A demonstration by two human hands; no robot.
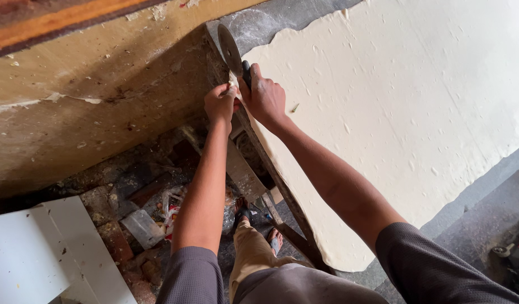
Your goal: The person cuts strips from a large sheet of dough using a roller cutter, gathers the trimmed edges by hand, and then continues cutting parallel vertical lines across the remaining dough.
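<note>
At table edge | right hand (pixel 266 100) grips wheel cutter (pixel 231 52) | left hand (pixel 220 104) pinches dough sheet (pixel 394 101) (pale).

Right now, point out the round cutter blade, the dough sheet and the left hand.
round cutter blade (pixel 229 49), head view, flat face of the disc.
dough sheet (pixel 394 101), head view, bare middle.
left hand (pixel 219 104), head view, back of the hand.

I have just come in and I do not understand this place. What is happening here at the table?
A person stands at a grey table covered by a large, thin sheet of pale dough. The right hand holds a round wheel cutter at the sheet's near edge. The left hand is beside it, pinching a small bit of dough at the same edge. Debris lies on the floor below.
</note>
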